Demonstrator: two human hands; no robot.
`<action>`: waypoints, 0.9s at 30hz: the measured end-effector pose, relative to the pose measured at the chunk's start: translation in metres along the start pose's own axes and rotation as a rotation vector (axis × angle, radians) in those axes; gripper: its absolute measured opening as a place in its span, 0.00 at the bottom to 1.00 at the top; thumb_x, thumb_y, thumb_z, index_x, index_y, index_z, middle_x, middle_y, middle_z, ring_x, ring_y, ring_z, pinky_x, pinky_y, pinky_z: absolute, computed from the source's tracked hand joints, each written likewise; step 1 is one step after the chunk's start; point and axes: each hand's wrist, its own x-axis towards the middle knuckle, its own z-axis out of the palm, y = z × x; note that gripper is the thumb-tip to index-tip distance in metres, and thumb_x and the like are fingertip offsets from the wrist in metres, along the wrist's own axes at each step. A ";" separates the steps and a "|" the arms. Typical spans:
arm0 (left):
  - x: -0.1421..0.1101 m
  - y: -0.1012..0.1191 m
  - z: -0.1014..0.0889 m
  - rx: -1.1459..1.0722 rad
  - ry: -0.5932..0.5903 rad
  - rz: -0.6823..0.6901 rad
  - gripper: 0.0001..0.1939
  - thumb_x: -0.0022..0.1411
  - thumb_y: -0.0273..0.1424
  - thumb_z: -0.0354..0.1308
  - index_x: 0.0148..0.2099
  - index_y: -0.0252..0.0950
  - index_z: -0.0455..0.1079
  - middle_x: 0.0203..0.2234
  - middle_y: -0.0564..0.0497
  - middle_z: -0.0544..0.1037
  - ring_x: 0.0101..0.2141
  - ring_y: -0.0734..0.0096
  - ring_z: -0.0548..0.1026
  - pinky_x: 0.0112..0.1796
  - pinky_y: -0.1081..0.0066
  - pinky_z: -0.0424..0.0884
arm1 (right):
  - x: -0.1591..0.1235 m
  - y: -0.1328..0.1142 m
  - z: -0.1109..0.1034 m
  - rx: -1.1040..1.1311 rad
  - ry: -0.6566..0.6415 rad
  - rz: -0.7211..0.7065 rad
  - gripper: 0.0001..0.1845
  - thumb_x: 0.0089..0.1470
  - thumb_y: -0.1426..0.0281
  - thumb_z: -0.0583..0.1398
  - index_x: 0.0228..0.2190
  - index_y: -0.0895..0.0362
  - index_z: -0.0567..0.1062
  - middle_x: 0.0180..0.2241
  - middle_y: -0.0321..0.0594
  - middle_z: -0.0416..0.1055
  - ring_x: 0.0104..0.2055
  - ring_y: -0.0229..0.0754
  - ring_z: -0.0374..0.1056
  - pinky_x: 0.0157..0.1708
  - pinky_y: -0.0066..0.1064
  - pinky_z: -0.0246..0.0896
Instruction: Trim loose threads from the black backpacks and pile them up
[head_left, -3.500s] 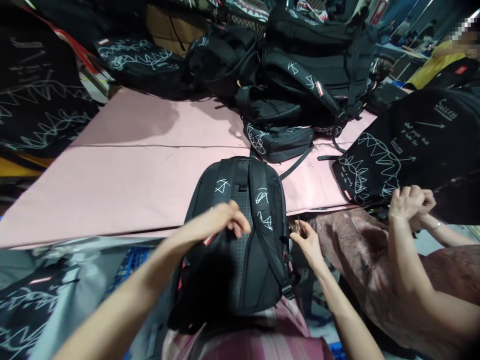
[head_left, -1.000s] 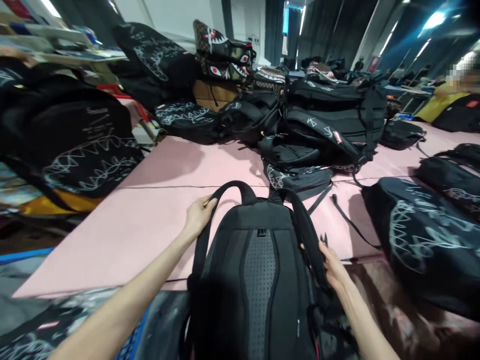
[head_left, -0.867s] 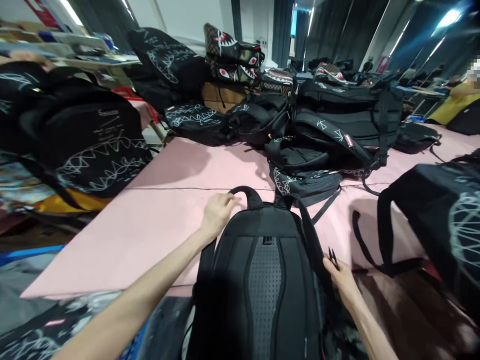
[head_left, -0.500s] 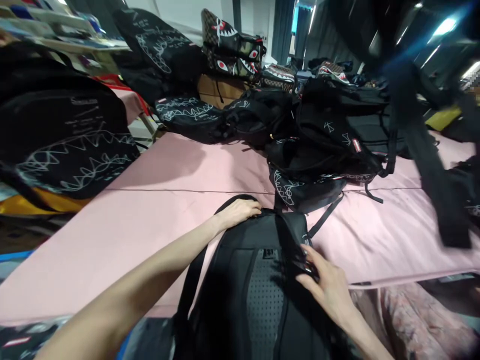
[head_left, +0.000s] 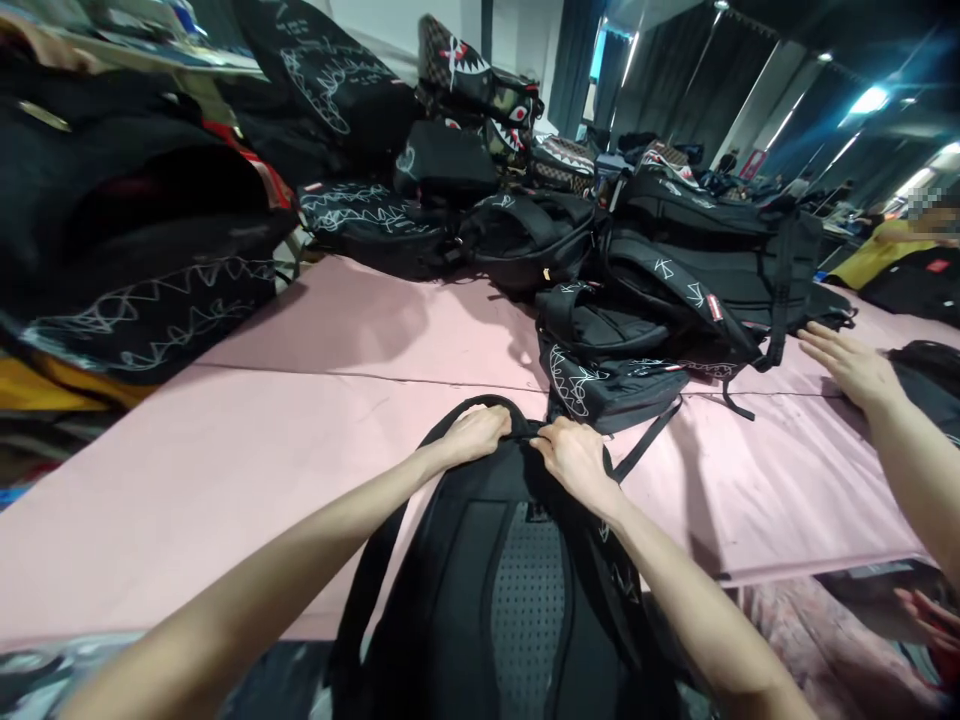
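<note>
Left hand (head_left: 478,432), right hand (head_left: 574,458) on backpack (head_left: 529,600)

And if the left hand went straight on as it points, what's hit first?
Probably the right hand, close by along the top of the black backpack; exact depth is hard to judge here.

The near backpack (head_left: 450,590) drops out of my sight at its lower end. At its top, the left hand (head_left: 478,434) and right hand (head_left: 576,458) hide whatever their curled fingers (head_left: 501,418) pinch. Left of the backpack, a black bag (head_left: 142,240) is cut off; right of the backpack, a co-worker's forearm (head_left: 919,450). Far beyond the backpack, figures (head_left: 798,188) are too small to read.
</note>
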 end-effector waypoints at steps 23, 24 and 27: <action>-0.007 0.010 -0.006 -0.068 0.016 -0.052 0.08 0.52 0.21 0.45 0.31 0.36 0.63 0.24 0.50 0.70 0.26 0.67 0.68 0.26 0.69 0.55 | 0.032 0.002 0.009 0.064 -0.124 0.009 0.14 0.55 0.62 0.54 0.35 0.53 0.77 0.35 0.43 0.76 0.39 0.44 0.71 0.34 0.28 0.57; -0.007 0.010 -0.006 -0.069 0.017 -0.056 0.08 0.52 0.21 0.45 0.31 0.36 0.63 0.24 0.50 0.70 0.26 0.67 0.69 0.26 0.69 0.55 | 0.031 0.002 0.009 0.073 -0.126 0.012 0.14 0.55 0.61 0.54 0.35 0.53 0.77 0.35 0.43 0.76 0.40 0.44 0.71 0.34 0.28 0.57; -0.006 0.008 -0.005 -0.074 0.017 -0.070 0.08 0.54 0.22 0.45 0.32 0.36 0.64 0.25 0.50 0.70 0.27 0.66 0.69 0.27 0.69 0.56 | 0.027 0.002 0.009 0.089 -0.125 0.019 0.14 0.55 0.60 0.54 0.36 0.51 0.77 0.36 0.41 0.76 0.40 0.43 0.70 0.34 0.28 0.57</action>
